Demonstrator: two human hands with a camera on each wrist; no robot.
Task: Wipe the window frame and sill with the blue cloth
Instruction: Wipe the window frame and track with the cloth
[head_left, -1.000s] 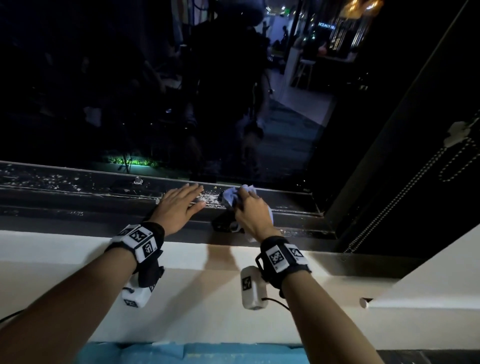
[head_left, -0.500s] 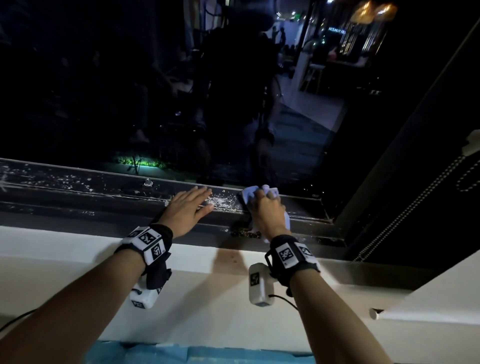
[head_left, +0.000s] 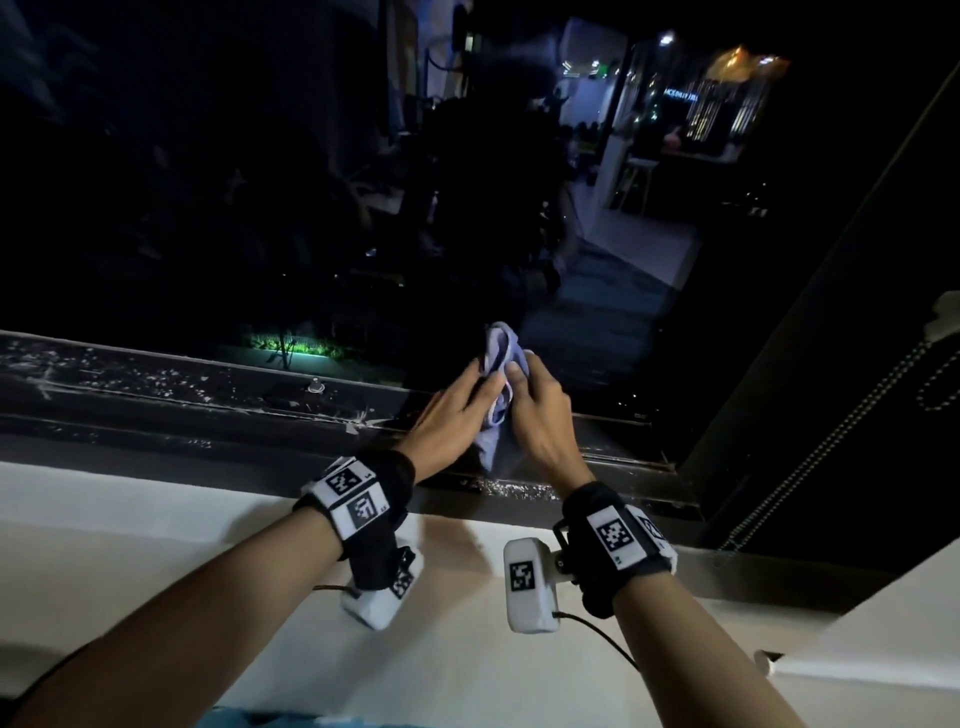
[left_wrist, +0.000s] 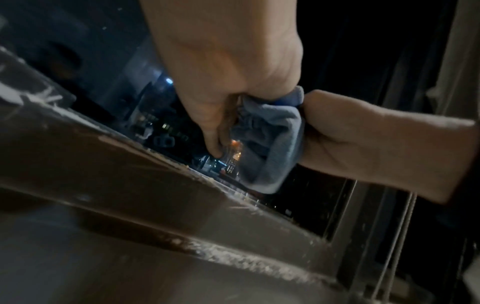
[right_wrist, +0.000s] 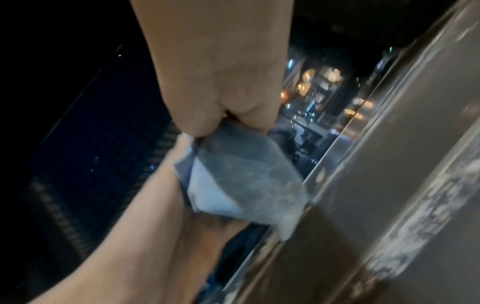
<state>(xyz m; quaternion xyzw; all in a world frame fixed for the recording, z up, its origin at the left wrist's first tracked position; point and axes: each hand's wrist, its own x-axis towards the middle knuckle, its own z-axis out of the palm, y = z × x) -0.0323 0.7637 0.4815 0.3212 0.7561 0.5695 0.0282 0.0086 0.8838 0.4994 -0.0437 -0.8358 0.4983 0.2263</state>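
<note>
Both hands hold the crumpled blue cloth (head_left: 500, 358) up just above the dark window frame rail (head_left: 208, 410). My left hand (head_left: 467, 392) grips its left side and my right hand (head_left: 525, 382) pinches its right side. In the left wrist view the left hand (left_wrist: 221, 86) curls its fingers round the cloth (left_wrist: 272, 144). In the right wrist view the right hand (right_wrist: 221, 96) pinches a dusty fold of the cloth (right_wrist: 241, 181). White dust speckles the rail, and a strip of it (head_left: 514, 489) lies by the white sill (head_left: 156, 525).
Dark glass (head_left: 260, 182) with reflections rises behind the hands. A small knob (head_left: 314, 386) sits on the rail to the left. A beaded blind chain (head_left: 831, 441) hangs along the dark right jamb. A white ledge (head_left: 883, 654) juts out at the lower right.
My right hand has lifted the cloth off the rail. My left hand has left the rail, moved right and taken hold of the cloth.
</note>
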